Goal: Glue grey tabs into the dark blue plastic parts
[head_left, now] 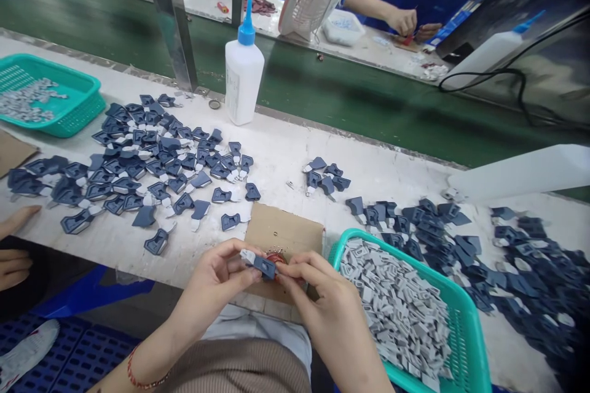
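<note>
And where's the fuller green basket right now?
In the head view, the fuller green basket is at lower right, beside the right hand, with dark blue pieces past its far rim.

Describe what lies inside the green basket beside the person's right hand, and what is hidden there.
Inside the green basket lies a heap of small grey parts. Those on top cover the lower ones and the basket's floor, which cannot be seen.
</note>
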{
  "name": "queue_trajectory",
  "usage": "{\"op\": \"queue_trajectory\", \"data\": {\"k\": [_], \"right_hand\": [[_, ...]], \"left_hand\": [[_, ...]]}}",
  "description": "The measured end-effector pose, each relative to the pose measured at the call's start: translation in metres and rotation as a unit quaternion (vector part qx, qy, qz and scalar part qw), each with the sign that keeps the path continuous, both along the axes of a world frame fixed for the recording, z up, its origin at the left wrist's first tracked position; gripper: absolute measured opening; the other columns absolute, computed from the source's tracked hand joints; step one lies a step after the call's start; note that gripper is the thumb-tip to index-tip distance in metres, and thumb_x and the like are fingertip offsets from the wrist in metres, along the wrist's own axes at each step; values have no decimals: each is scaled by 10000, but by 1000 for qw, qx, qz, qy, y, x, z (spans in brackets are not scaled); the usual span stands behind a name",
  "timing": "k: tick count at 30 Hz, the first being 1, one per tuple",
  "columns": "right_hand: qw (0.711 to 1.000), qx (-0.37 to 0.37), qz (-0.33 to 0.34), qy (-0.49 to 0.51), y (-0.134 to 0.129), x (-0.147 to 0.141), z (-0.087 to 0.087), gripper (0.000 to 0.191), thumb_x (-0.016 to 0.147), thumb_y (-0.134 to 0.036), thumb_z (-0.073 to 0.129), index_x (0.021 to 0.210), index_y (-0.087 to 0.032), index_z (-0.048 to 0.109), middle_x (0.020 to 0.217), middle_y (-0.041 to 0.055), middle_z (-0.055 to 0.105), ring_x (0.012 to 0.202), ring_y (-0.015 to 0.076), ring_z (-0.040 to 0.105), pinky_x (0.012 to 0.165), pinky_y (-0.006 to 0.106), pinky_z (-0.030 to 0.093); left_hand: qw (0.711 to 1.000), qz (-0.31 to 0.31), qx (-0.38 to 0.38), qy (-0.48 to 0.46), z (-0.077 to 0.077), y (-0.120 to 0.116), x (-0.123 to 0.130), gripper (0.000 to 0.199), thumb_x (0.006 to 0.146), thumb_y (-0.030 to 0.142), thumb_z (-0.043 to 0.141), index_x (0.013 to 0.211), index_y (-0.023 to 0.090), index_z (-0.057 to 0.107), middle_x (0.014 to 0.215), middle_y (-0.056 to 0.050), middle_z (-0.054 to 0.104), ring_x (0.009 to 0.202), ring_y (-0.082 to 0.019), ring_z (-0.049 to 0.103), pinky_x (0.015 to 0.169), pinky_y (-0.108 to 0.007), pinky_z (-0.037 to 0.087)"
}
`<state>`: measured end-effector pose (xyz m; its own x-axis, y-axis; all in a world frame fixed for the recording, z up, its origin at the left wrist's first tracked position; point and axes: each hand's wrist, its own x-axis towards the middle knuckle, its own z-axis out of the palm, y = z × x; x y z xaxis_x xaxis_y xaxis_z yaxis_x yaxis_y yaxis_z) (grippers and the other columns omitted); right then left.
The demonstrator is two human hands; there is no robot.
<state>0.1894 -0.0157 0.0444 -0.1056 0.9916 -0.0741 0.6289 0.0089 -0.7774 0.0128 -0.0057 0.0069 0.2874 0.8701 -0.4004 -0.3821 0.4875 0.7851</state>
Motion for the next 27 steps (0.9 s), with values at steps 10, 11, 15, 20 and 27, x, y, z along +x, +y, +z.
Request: {"op": "queue_trajectory", "data": {"k": [10,11,15,20,27], "right_hand": [[947,-110,-107,282,4,18,14,193,725,-412,787,786,-229,786,835,72,728,735,190,695,588,251,575],[941,-118,-111,296,4,18,15,204,714,-421,797,784,-230,785,836,72,731,743,192,700,603,255,583],[930,-134,-108,324,2,15,12,177,713,-390,810,785,-231,784,846,59,719,759,180,699,657,261,594],[936,-125,-90,316,-1,14,11,124,742,-328,796,815,-227,793,837,52,675,744,159,683,663,245,590],[940,-133,-94,299,-3,14,12,96,713,-308,810,754,-226,782,844,42,661,748,150,672,645,220,574]], "left_hand": [[1000,-19,23,-8,9,-5,14,131,801,228,743,917,194,693,883,-41,739,843,-169,682,774,-260,548],[999,-19,27,-10,10,-5,16,129,802,223,740,918,194,692,875,-41,735,837,-169,680,773,-262,549],[999,-8,35,-13,12,-5,23,123,784,185,746,891,190,685,860,-33,704,819,-162,671,765,-256,545],[999,-5,36,4,14,-7,26,141,774,178,751,898,179,684,914,-42,681,843,-169,669,770,-259,545],[996,-3,82,38,15,-12,25,94,815,186,721,906,207,719,961,-40,674,900,-176,672,801,-247,556]]}}
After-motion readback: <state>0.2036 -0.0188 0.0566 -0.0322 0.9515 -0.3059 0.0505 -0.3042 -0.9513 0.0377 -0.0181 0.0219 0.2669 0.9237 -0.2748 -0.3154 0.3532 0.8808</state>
